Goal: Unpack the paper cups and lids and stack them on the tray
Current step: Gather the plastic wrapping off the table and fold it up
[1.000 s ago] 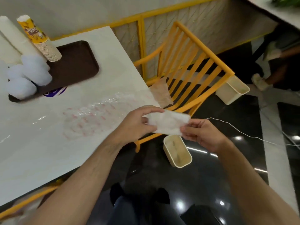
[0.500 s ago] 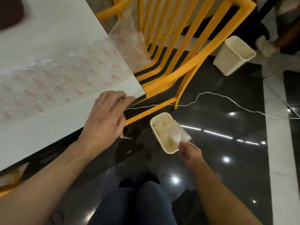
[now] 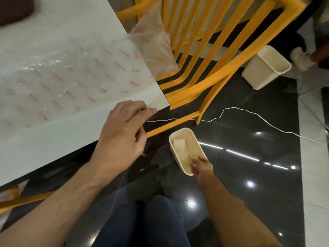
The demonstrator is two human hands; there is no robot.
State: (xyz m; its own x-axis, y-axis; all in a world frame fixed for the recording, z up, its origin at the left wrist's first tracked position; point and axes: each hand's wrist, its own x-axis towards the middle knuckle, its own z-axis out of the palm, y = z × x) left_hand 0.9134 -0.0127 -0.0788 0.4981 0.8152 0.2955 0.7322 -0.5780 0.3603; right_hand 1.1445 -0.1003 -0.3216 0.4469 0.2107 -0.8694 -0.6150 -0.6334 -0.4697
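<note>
Right grip [image 3: 201, 167] now released, wrapper [image 3: 179, 145] dropped in bin [image 3: 199, 145]; left grip [image 3: 122, 132] loose, empty.

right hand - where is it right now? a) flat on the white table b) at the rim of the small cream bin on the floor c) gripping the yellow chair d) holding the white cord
b - the right hand reaches down to the near rim of the small cream bin on the dark floor, with folded wrapping lying inside it.
</note>
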